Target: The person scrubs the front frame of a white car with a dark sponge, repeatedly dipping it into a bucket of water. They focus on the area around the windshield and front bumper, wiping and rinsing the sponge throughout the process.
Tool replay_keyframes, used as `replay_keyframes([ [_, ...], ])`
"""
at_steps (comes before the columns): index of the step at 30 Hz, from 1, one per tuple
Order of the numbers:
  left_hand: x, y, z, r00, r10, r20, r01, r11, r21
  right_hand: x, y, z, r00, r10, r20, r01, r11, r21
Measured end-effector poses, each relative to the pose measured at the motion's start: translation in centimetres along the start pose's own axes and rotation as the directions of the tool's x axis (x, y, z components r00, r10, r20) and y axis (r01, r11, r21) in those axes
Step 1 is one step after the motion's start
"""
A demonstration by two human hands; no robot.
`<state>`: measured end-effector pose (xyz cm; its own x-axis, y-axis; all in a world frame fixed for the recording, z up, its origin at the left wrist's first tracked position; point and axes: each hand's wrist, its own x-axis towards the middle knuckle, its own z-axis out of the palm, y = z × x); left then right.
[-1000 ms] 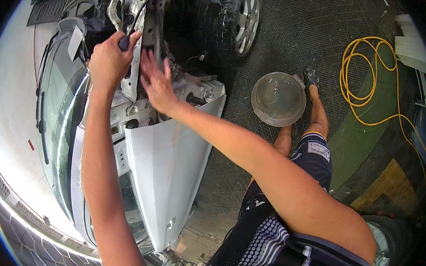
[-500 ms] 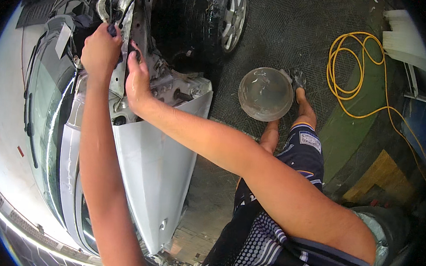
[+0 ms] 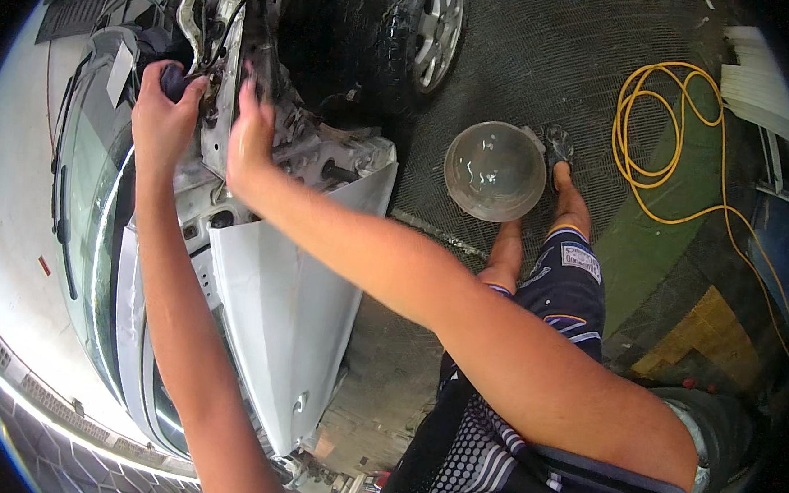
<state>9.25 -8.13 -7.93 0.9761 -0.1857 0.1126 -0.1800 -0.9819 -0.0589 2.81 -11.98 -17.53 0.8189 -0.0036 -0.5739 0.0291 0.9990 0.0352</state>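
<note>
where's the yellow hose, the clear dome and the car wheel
yellow hose (image 3: 641,126), head view, left side of its coil
clear dome (image 3: 494,171), head view, middle of its top
car wheel (image 3: 437,19), head view, silver rim

The left hand (image 3: 160,116) closes round a dark handle (image 3: 177,78), most of it buried in the fist, so what tool it belongs to cannot be told. The right hand (image 3: 250,134) has its fingertips sunk among the car's bare metal parts (image 3: 319,156), and what they touch is hidden. The wheel (image 3: 435,23) is cut off by the top edge. The car's windscreen (image 3: 86,200) bends away into the dark rim. The person's right foot lies behind the clear dome (image 3: 494,171).
</note>
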Motion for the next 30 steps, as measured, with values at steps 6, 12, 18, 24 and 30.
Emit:
replay_keyframes([
  [6, 2.9, 3.4, 2.0, 0.99, -0.127, 0.057, 0.096, 0.919, 0.383, 0.2, -0.5, 0.3, 1.0, -0.03, -0.004, 0.03, 0.997, 0.076],
  [12, -0.3, 3.3, 2.3, 0.942, -0.118, -0.314, 0.187, 0.962, 0.198, 1.8, -3.8, 1.3, 0.975, 0.142, -0.172, -0.163, 0.98, -0.114],
  [18, -12.8, 7.1, 2.7, 0.885, -0.334, -0.324, 0.214, 0.911, -0.353, 5.5, -7.4, -0.1, 0.986, 0.163, -0.016, -0.164, 0.986, -0.02],
  [24, -26.8, 10.6, 6.4, 0.767, -0.613, 0.19, 0.628, 0.654, -0.423, 9.0, -10.8, -1.8, 0.963, 0.264, 0.054, -0.263, 0.964, -0.033],
  [30, -38.8, 16.5, 8.2, 0.603, -0.736, 0.308, 0.797, 0.538, -0.274, 11.3, -17.8, -2.2, 0.865, 0.5, 0.051, -0.47, 0.84, -0.27],
])
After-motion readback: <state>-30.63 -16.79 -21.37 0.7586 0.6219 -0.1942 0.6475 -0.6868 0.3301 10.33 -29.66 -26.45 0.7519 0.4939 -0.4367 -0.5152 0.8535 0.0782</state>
